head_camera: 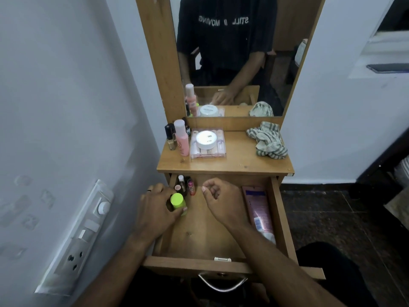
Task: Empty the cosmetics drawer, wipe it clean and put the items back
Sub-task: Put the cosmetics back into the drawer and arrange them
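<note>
Item: green-capped bottle [178, 203], standing upright at the left wall of the open drawer [280, 218], long axis vertical, cap uppermost. Left hand [155, 207]: wrapped round the bottle from its left side, thumb across the near face, fingers behind; grasping. Right hand [221, 201]: over the middle of the drawer floor, just right of the bottle, fingers loosely curled, carrying nothing. Just behind the bottle, in the back-left corner: a cluster of small vials and a red-capped tube [190, 187], upright, near the left fingertips. Along the right wall: a pink squeeze tube [257, 209], lying flat, long axis front to back, nearer the right hand. On the dresser top [239, 160]: a pink bottle [182, 138], a white round jar [207, 140] on a clear case, a striped cloth [269, 140]. Judgement: whether the bottle is arriving or leaving cannot be told; either way it travels vertically, past the corner cluster.
</note>
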